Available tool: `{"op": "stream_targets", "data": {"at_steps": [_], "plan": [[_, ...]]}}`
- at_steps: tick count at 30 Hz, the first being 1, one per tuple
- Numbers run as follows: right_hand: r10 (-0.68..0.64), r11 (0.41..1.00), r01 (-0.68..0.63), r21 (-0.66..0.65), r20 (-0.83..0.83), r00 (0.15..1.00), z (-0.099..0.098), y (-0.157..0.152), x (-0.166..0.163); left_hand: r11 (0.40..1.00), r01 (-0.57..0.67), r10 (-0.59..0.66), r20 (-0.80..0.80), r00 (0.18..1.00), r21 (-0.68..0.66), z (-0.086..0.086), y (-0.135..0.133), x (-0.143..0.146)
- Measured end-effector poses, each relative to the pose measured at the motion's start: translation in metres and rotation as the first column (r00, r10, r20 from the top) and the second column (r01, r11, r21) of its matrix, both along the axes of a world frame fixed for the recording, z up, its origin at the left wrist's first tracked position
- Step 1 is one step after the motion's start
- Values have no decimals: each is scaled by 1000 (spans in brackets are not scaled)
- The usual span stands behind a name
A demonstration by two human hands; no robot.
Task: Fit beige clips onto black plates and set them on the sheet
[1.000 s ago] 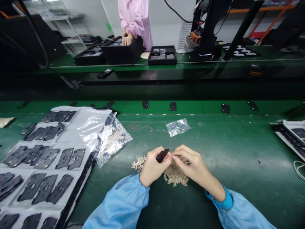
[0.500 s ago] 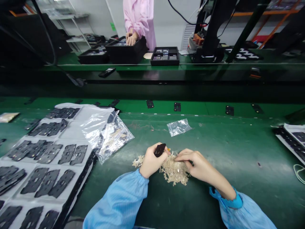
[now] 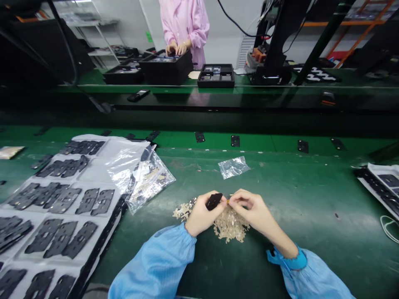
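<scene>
My left hand (image 3: 204, 214) is closed, gripping a small dark plastic plate (image 3: 214, 202) that stands tilted between thumb and fingers. A tiny orange-yellow bit shows at its fingertips. My right hand (image 3: 251, 207) is pinched at that same spot, its fingertips almost touching those of the left; what it holds is too small to make out. Under both hands lies a heap of small beige pieces (image 3: 230, 228). A smaller cluster of beige and shiny pieces (image 3: 183, 211) lies left of it, partly behind my left hand.
At left, a white compartment tray (image 3: 93, 174) holds many black plates, with clear plastic bags (image 3: 151, 178) over its corner. A small clear bag (image 3: 233, 167) lies ahead. Black parts (image 3: 235, 141) sit along the green belt. Beyond, a person in pink (image 3: 183, 25) handles a black box (image 3: 166, 68).
My right hand has lifted from the heap toward my left fingertips. The left hand has shifted slightly right with the plate. The parts on the belt have moved slightly right.
</scene>
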State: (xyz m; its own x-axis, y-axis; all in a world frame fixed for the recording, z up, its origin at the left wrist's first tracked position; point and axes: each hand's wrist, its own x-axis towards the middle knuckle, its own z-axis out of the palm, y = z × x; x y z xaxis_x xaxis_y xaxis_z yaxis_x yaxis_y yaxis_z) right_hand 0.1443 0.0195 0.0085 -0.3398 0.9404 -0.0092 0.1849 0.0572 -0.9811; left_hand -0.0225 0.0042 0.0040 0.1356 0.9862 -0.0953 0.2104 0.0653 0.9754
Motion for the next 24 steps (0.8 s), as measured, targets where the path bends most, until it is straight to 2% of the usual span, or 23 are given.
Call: {"op": "stream_targets", "data": {"at_steps": [4, 7, 15, 19, 22, 24], "plan": [[-32, 999, 32, -3, -29, 999, -2, -2, -1, 988, -58, 71, -84, 994, 144, 1, -2, 1], [-28, 1000, 28, -6, -43, 999, -5, -2, -1, 977, -56, 86, -139, 987, 205, 1, -4, 1], [11, 1000, -11, 22, -3, 1000, -2, -6, -7, 989, -40, 65, -172, 983, 143, -4, -4, 1], [11, 999, -12, -29, -45, 999, -2, -4, -3, 992, -55, 73, -157, 985, 115, -5, -1, -1], [-95, 992, 85, -88, -121, 988, 2, 2, 7, 982, -90, 120, -181, 976, 166, -5, 1, -4], [-203, 976, 189, -103, -149, 968, 5, 7, 14, 976, -64, 114, -237, 965, 209, -6, 1, -6]]}}
